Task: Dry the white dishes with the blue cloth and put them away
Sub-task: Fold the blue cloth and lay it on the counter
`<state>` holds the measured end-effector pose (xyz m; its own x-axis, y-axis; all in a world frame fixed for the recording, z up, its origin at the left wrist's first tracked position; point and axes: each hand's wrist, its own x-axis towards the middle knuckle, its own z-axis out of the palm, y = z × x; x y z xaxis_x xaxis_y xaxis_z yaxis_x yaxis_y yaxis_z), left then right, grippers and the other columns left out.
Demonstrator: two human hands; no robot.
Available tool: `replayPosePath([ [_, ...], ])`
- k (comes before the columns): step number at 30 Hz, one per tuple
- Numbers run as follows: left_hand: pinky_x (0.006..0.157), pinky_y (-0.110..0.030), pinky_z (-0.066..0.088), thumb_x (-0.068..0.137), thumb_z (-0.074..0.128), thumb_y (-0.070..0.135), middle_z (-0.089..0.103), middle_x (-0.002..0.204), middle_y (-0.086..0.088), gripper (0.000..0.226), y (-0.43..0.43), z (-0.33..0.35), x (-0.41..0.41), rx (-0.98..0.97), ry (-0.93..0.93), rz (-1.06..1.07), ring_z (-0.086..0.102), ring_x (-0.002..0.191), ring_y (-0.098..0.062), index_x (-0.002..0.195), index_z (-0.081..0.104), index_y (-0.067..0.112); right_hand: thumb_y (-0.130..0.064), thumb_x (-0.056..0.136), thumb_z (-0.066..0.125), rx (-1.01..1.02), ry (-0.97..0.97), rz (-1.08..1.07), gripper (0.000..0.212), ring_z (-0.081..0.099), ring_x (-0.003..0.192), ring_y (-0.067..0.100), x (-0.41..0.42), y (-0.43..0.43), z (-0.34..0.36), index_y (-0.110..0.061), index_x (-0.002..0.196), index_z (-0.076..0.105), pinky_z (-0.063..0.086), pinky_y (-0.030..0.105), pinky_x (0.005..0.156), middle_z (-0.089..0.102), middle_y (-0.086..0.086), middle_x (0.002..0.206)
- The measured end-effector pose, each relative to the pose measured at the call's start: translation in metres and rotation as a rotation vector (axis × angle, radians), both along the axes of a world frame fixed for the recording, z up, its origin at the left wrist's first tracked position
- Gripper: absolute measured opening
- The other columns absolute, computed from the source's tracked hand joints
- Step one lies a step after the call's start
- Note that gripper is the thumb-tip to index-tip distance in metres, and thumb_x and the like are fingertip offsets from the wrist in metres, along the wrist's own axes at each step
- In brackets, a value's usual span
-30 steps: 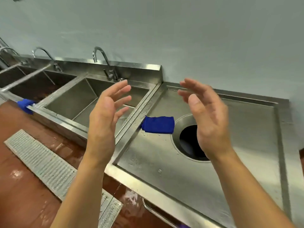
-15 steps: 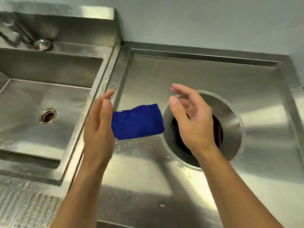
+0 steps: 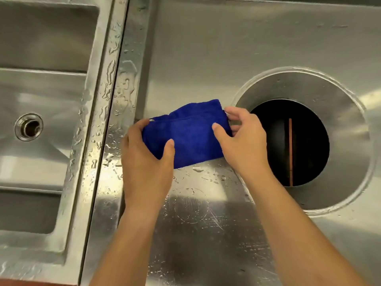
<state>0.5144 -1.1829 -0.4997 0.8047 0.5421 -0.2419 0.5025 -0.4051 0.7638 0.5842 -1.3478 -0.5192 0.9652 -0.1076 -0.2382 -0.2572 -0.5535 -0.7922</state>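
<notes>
Sink basin point(image 3: 47, 83) at far left, drain point(image 3: 28, 126) visible. Left hand point(image 3: 147, 162) closed on left end of blue cloth point(image 3: 189, 135) (folded, on wet steel counter point(image 3: 206, 58)). Right hand point(image 3: 243, 139) pinches right end. Round waste opening point(image 3: 288, 141) at right.

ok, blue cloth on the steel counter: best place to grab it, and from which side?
Take the blue cloth at its two short ends, from above. It lies folded and flat on the wet counter, long axis left to right, so thumbs go on top. The left hand and right hand are doing that.
</notes>
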Motion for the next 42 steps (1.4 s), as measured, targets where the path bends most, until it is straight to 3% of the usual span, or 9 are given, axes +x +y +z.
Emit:
replayPosePath([
  [3,0.095,-0.022,0.051,0.092,0.079,0.025,0.057,0.145,0.002,0.074,-0.004,-0.004,0.002,-0.030,0.098,-0.049,0.060,0.126,-0.015,0.155,0.040,0.024,-0.029,0.086,0.080,-0.059,0.061,0.045,0.049,0.057,0.079,-0.006,0.003,0.000,0.002,-0.019,0.131,0.062,0.042,-0.001,0.060,0.065,-0.010,0.106],
  [7,0.071,-0.016,0.044,0.093,0.076,0.024,0.061,0.130,-0.001,0.057,-0.009,-0.008,-0.005,0.067,0.166,-0.142,0.059,0.099,-0.012,0.144,0.050,0.022,-0.026,0.087,0.079,-0.129,0.081,0.155,0.042,0.059,0.083,0.007,-0.004,-0.003,0.005,-0.016,0.126,0.066,0.037,-0.001,0.058,0.072,-0.003,0.107],
  [10,0.064,-0.009,0.036,0.095,0.075,0.022,0.060,0.126,0.003,0.054,-0.012,-0.009,-0.017,0.069,0.168,-0.142,0.057,0.099,-0.012,0.144,0.052,0.022,-0.025,0.087,0.080,-0.108,0.096,0.155,0.041,0.059,0.085,0.007,-0.020,-0.009,0.005,-0.018,0.124,0.066,0.037,0.000,0.061,0.072,-0.003,0.108],
  [16,0.060,-0.006,0.052,0.083,0.074,0.022,0.070,0.094,0.020,0.041,-0.029,0.014,-0.031,-0.110,0.017,-0.073,0.069,0.081,0.009,0.123,0.067,0.031,-0.025,0.086,0.078,0.148,0.089,0.099,0.034,0.070,0.091,0.010,-0.048,-0.039,0.021,-0.022,0.119,0.069,0.063,0.034,0.080,0.075,-0.008,0.102],
  [20,0.055,-0.018,0.055,0.074,0.068,0.022,0.074,0.089,0.020,0.041,-0.058,0.063,-0.027,-0.282,-0.163,-0.099,0.069,0.068,0.000,0.110,0.069,0.041,-0.027,0.079,0.076,0.403,-0.051,-0.016,0.028,0.074,0.091,0.022,-0.058,-0.085,0.072,-0.028,0.106,0.073,0.063,0.043,0.080,0.078,-0.005,0.094],
  [25,0.060,-0.019,0.058,0.078,0.075,0.023,0.077,0.098,0.015,0.037,-0.125,0.150,-0.032,-0.363,-0.369,-0.273,0.074,0.080,-0.004,0.108,0.071,0.044,-0.021,0.078,0.076,0.527,-0.276,-0.071,0.025,0.075,0.090,0.016,-0.076,-0.166,0.163,-0.028,0.101,0.075,0.062,0.034,0.080,0.080,-0.007,0.095],
  [32,0.078,-0.025,0.061,0.077,0.083,0.038,0.079,0.117,0.001,0.039,-0.251,0.231,-0.068,-0.556,-0.492,-0.373,0.077,0.104,-0.017,0.113,0.070,0.035,-0.020,0.081,0.076,0.502,-0.423,-0.086,0.025,0.075,0.095,0.020,-0.123,-0.304,0.254,-0.026,0.105,0.076,0.063,0.041,0.084,0.080,-0.003,0.098],
  [38,0.080,-0.031,0.064,0.075,0.086,0.040,0.080,0.119,0.007,0.040,-0.338,0.212,-0.090,-0.580,-0.475,-0.330,0.078,0.109,-0.017,0.111,0.071,0.047,-0.015,0.084,0.078,0.414,-0.387,-0.141,0.026,0.074,0.095,0.015,-0.152,-0.392,0.239,-0.025,0.108,0.076,0.062,0.033,0.079,0.079,-0.005,0.103],
  [42,0.083,-0.030,0.064,0.084,0.084,0.016,0.079,0.115,0.013,0.040,-0.365,0.161,-0.088,-0.475,-0.412,-0.350,0.075,0.107,-0.008,0.114,0.070,0.039,-0.013,0.086,0.078,0.319,-0.308,-0.201,0.027,0.071,0.094,0.009,-0.159,-0.421,0.185,-0.024,0.110,0.074,0.059,0.021,0.073,0.076,-0.006,0.105],
])
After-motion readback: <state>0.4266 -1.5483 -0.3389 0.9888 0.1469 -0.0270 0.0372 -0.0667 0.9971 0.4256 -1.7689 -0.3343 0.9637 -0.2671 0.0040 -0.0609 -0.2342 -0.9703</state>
